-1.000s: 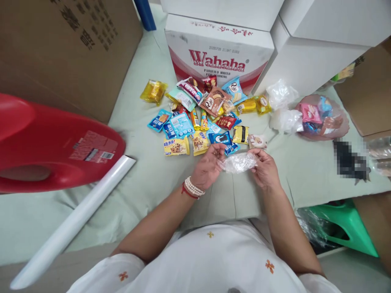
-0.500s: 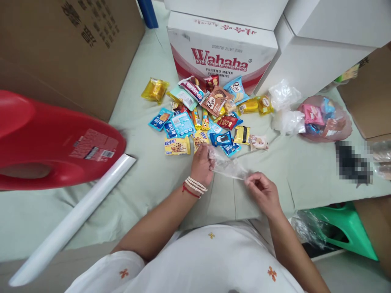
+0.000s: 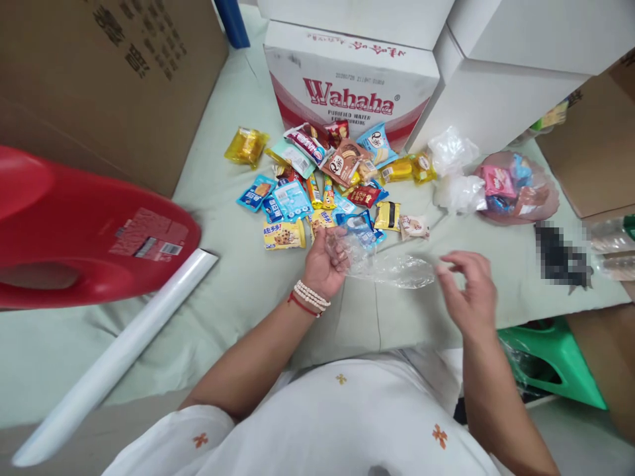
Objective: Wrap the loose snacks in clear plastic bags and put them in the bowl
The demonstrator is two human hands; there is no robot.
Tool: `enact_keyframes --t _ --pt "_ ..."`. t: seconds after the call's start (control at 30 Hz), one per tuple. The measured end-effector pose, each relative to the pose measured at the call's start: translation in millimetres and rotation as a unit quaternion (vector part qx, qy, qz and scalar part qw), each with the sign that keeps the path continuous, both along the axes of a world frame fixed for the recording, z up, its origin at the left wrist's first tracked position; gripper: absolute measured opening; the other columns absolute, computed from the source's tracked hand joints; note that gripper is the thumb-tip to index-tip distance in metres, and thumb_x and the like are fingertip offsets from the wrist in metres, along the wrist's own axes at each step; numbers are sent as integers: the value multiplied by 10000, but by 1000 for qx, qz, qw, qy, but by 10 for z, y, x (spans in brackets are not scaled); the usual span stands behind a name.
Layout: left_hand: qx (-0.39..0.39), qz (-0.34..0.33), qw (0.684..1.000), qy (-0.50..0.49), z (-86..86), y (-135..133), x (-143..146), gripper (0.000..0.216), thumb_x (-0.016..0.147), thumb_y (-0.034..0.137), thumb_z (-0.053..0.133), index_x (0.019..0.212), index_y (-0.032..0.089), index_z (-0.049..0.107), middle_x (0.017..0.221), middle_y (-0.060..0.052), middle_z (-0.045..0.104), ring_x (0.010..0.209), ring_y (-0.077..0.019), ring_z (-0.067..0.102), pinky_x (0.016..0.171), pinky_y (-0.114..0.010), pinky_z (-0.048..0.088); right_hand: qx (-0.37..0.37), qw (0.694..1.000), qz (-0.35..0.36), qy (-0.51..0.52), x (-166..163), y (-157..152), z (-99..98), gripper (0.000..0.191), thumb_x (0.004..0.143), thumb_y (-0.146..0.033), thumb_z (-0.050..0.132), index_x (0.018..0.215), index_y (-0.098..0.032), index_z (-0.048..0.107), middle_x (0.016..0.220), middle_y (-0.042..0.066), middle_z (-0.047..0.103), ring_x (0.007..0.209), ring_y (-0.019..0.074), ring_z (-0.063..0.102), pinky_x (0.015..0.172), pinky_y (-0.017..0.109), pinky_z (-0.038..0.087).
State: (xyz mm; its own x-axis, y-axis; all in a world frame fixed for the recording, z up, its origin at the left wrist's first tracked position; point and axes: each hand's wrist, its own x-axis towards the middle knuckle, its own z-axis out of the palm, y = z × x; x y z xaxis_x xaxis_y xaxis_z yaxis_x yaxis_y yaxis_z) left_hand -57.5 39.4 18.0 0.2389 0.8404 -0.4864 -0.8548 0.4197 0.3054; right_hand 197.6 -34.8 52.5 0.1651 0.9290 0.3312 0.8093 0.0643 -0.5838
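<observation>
A clear plastic bag (image 3: 397, 270) stretches sideways above the near part of the cloth. My left hand (image 3: 325, 261), with beads and a red cord at the wrist, is closed on the bag's left end. Just past its rounded right end is my right hand (image 3: 469, 287), thumb and fingers apart and curved, with nothing seen between them. Beyond the bag lies a pile of small wrapped snacks: a yellow cookie packet (image 3: 284, 235), a brown packet (image 3: 343, 162), a light-blue packet (image 3: 377, 145) and several others. The bag partly covers a dark-blue packet (image 3: 361, 225).
A white and red water carton (image 3: 347, 79) stands behind the snacks. A pink bag of snacks (image 3: 543, 198) and crumpled clear plastic (image 3: 459, 192) lie to the right. On the left are a red plastic container (image 3: 99, 231), a white roll (image 3: 119, 350) and a brown carton (image 3: 99, 86).
My right hand has moved right and its fingers have parted from the pinch at the bag's end. The bag now spreads longer and wider from my left hand.
</observation>
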Motion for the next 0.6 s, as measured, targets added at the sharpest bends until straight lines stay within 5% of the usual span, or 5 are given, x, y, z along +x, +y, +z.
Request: enact_keyframes --t 0.13,0.23,0.33,0.47,0.6 --pt "55 -27 998 17 10 -31 7 457 999 559 544 821 158 673 560 48 415 443 -67 347 414 -190 299 -101 977 182 42 -353 371 -205 344 876 -537 706 1030 -231 731 1117 116 725 1125 304 607 1022 469 460" --pt "96 -25 993 56 10 -42 6 319 860 487 729 880 171 698 701 11 529 559 -82 447 531 -220 423 -199 940 161 226 -364 505 -301 304 900 -527 671 895 -226 711 808 41 707 792 213 630 797 354 496" --pt "125 -33 983 133 -49 -41 39 356 628 230 876 940 195 708 795 33 544 620 -64 459 587 -202 430 -208 908 97 351 -123 525 -248 333 853 -546 727 871 -215 690 730 1 653 686 160 570 709 288 454" --pt "120 -66 971 197 -158 -44 124 408 617 362 933 890 179 691 701 65 464 570 -45 377 509 -167 324 -191 953 44 231 145 487 -81 340 836 -544 736 891 -209 718 831 32 663 767 182 577 737 303 460" --pt "124 -67 974 179 -147 -99 178 507 675 580 889 904 193 654 650 75 416 532 -49 336 479 -170 286 -74 990 62 100 -121 371 13 273 941 -495 648 898 -234 714 889 51 676 856 214 608 833 344 476"
